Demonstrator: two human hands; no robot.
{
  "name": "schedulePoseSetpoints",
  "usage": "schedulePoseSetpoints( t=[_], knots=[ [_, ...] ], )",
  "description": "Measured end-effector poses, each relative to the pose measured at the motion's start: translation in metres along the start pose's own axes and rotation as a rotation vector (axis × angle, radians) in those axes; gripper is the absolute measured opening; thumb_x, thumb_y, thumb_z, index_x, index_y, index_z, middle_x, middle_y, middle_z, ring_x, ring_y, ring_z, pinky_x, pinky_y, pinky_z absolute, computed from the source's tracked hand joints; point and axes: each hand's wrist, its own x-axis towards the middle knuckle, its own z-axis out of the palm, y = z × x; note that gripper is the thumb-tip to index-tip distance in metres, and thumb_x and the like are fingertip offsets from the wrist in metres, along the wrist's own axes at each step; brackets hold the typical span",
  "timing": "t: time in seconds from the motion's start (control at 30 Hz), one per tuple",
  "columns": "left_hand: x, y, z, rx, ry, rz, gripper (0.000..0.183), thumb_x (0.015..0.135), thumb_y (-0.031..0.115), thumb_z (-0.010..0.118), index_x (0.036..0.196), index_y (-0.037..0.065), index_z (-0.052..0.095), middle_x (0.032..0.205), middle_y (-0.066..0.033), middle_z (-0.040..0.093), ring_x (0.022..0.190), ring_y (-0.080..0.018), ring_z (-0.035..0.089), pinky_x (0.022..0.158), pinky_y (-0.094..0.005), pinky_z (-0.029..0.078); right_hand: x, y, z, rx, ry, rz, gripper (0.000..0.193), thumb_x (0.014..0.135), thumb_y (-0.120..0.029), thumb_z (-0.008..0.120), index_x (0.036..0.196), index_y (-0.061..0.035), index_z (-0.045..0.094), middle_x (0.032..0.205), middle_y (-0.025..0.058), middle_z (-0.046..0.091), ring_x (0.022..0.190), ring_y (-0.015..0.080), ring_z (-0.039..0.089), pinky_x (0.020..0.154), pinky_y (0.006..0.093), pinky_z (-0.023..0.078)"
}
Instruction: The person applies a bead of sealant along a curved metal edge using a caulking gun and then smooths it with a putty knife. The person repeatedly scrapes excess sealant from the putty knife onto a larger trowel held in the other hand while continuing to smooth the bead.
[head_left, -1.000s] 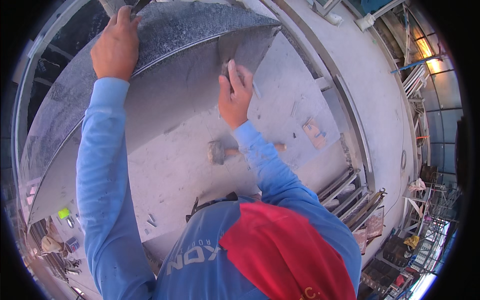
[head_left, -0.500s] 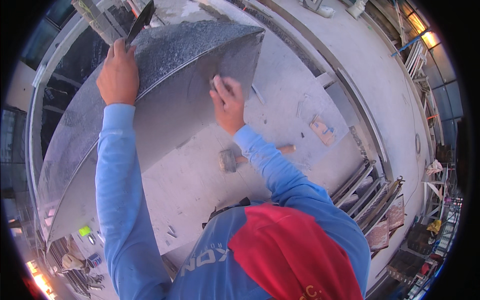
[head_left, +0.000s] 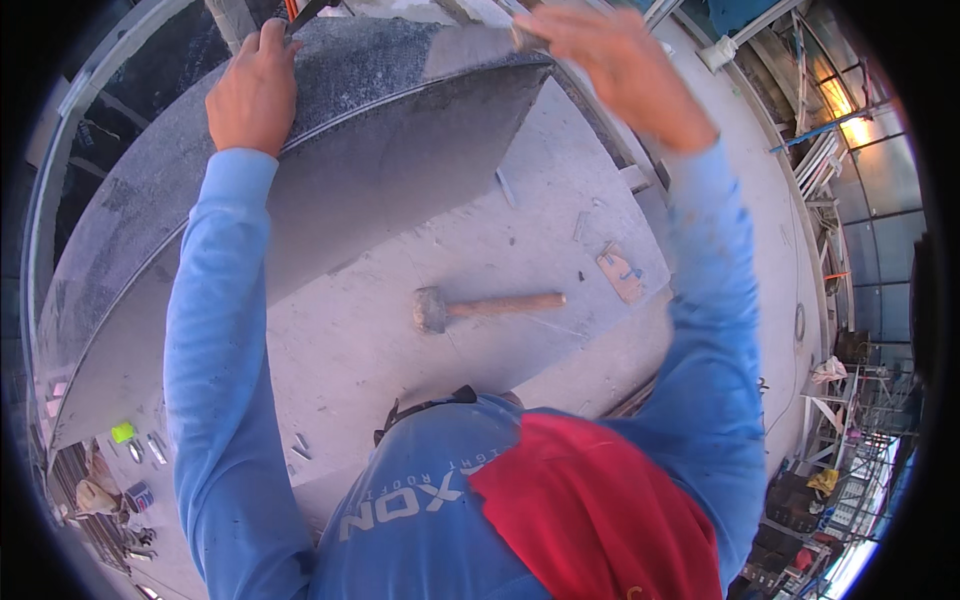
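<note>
The grey panel (head_left: 400,150) stands along the far side of the counter (head_left: 360,330), its front face sloping and its pointed right end at the far right corner. The left hand (head_left: 252,95) is on the panel's dark, mottled upper face, fingers closed around a dark-bladed tool (head_left: 312,12) that sticks out past the far edge. The right hand (head_left: 630,70) is raised beyond the panel's pointed end and blurred, its fingers stretched toward that end. Something brownish shows at their tips, but whether they grip it or only press it, I cannot tell. Just beside them lies a pale patch (head_left: 470,50) on the upper face.

The step in hand looks like working over that upper face near its right end. Another pass would call for bringing the right hand back onto the pale patch while the left steadies the panel and keeps the blade clear.

The mallet (head_left: 495,305) lies unused near the middle of the counter, handle pointing right; a flat brown piece (head_left: 618,275) lies near the right edge.
</note>
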Motion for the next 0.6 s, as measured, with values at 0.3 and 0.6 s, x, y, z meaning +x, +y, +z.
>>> schedulePoseSetpoints(
  t=[0.3, 0.6],
  knots=[
    [0.001, -0.002, 0.004, 0.033, 0.012, -0.025, 0.033, 0.104, 0.039, 0.055, 0.129, 0.018, 0.058, 0.126, -0.0055, 0.070, 0.106, -0.0377, 0.069, 0.081, -0.0496, 0.057, 0.072, 0.057, 0.001, 0.508, -0.510, -0.125, 0.026, 0.100, -0.009, 0.062, 0.124, -0.0018, 0.070, 0.118, 0.0164, 0.070, 0.109, 0.0301, 0.067, 0.095, 0.0392, 0.052],
    [0.003, 0.008, -0.006, 0.054, -0.018, -0.043, 0.029, 0.102, 0.034, 0.059, 0.125, 0.016, 0.061, 0.117, -0.0080, 0.072, 0.101, -0.0372, 0.071, 0.078, -0.0487, 0.057, 0.031, 0.126, -0.010, 0.309, -0.550, -0.058, 0.027, 0.099, -0.009, 0.063, 0.122, -0.0003, 0.071, 0.120, 0.0187, 0.070, 0.116, 0.0337, 0.064, 0.103, 0.0414, 0.048]
  ],
)
